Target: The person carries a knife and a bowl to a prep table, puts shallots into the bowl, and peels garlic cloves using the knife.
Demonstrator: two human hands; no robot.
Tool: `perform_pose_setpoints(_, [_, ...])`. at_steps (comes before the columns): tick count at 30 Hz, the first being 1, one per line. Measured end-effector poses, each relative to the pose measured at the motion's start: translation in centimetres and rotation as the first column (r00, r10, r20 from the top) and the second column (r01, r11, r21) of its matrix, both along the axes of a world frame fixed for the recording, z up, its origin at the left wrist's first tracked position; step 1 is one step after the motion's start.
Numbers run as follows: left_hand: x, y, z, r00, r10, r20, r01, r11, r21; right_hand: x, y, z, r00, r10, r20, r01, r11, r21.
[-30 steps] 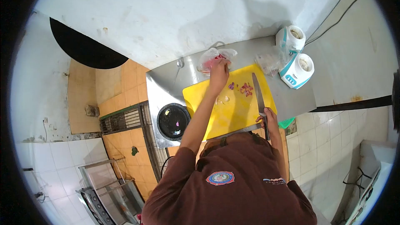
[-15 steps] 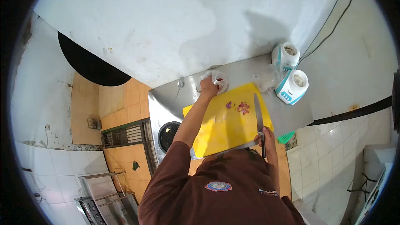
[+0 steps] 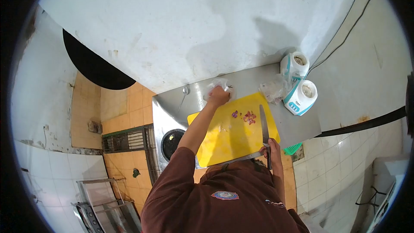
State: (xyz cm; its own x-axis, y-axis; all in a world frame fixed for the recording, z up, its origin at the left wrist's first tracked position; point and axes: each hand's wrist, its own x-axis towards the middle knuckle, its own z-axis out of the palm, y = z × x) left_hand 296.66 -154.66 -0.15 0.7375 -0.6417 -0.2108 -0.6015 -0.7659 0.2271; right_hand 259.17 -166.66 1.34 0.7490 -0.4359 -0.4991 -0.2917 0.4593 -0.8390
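Observation:
My left hand (image 3: 219, 96) reaches to a clear plastic bag (image 3: 222, 83) on the counter, just past the far edge of a yellow cutting board (image 3: 233, 140). Its fingers look curled down at the bag, and what they hold is hidden. At the board's right edge, my right hand (image 3: 274, 146) is wrapped round the black handle of a large knife (image 3: 264, 123), the blade pointing away from me over the board. Chopped reddish-purple pieces, perhaps shallots (image 3: 249, 118), lie on the board, with a smaller purple cluster (image 3: 235, 114) beside them.
Two white and blue blender bases (image 3: 301, 97) stand at the right end of the steel counter (image 3: 297, 123), near another clear bag (image 3: 274, 90). On the left are a ladle (image 3: 185, 90) and a round black container (image 3: 172, 143). A green basket (image 3: 293, 149) shows below the counter.
My left hand has shifted slightly to the right and lower over the bag, hiding the red contents seen before. The knife stays in my right hand; the view has tilted slightly.

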Motion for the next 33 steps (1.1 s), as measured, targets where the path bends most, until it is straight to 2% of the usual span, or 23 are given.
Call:
perform_pose_setpoints(1, [-0.9, 0.0, 0.4, 0.997, 0.071, -0.026, -0.072, 0.996, -0.045, 0.1, -0.1, 0.2, 1.0, 0.001, -0.004, -0.001, 1.0, 0.008])
perform_pose_setpoints(4, [-1.9, -0.8, 1.3, 0.988, -0.105, 0.11, 0.096, 0.992, 0.087, 1.4, 0.7, 1.9, 1.0, -0.001, -0.011, 0.001, 1.0, -0.005])
perform_pose_setpoints(7, [-1.4, -0.7, -1.5, 0.952, -0.122, 0.281, 0.188, 0.958, -0.218, 2.9, 0.4, 1.3, 0.993, 0.102, 0.061, -0.1, 0.994, -0.034])
perform_pose_setpoints(10, [-0.1, -1.7, -1.4, 1.0, -0.019, 0.024, 0.018, 0.999, 0.04, 4.3, 0.4, 2.4, 0.987, 0.148, 0.069, -0.144, 0.988, -0.058])
perform_pose_setpoints(13, [0.7, -0.4, -1.5, 0.995, -0.07, 0.069, 0.073, 0.997, -0.034, 5.1, 0.4, 2.1, 0.982, 0.149, 0.116, -0.142, 0.988, -0.063])
perform_pose_setpoints(16, [-0.5, 1.1, 0.3, 0.982, -0.002, 0.187, 0.055, 0.96, -0.275, 5.6, 0.4, 1.8, 0.982, 0.133, 0.132, -0.131, 0.991, -0.019])
perform_pose_setpoints(19, [-2.3, 2.5, 2.7, 0.987, 0.126, 0.095, -0.071, 0.895, -0.44, 5.2, 0.1, 1.8, 0.986, 0.148, 0.08, -0.152, 0.988, 0.039])
perform_pose_setpoints(22, [-2.3, 3.2, 2.5, 0.989, 0.138, 0.059, -0.133, 0.988, -0.079, 5.3, -0.4, 0.8, 0.98, 0.192, 0.059, -0.195, 0.98, 0.042])
perform_pose_setpoints(25, [-2.4, 4.2, 3.8, 0.986, 0.011, -0.165, 0.005, 0.995, 0.098, 5.8, -0.8, 0.0, 0.968, 0.247, 0.045, -0.249, 0.968, 0.041])
perform_pose_setpoints(28, [-1.7, 4.6, 2.1, 0.979, 0.106, -0.175, -0.144, 0.963, -0.226, 6.4, -1.3, -0.1, 0.95, 0.308, 0.053, -0.31, 0.95, 0.027])
perform_pose_setpoints(31, [0.0, 5.7, 0.8, 0.98, 0.072, -0.186, -0.12, 0.958, -0.261, 7.4, -2.2, -0.1, 0.938, 0.339, 0.079, -0.341, 0.94, 0.023])
perform_pose_setpoints(33, [-0.5, 4.4, 0.6, 0.987, 0.157, -0.017, -0.158, 0.973, -0.17, 8.3, -3.2, 0.0, 0.926, 0.37, 0.07, -0.373, 0.926, 0.046])
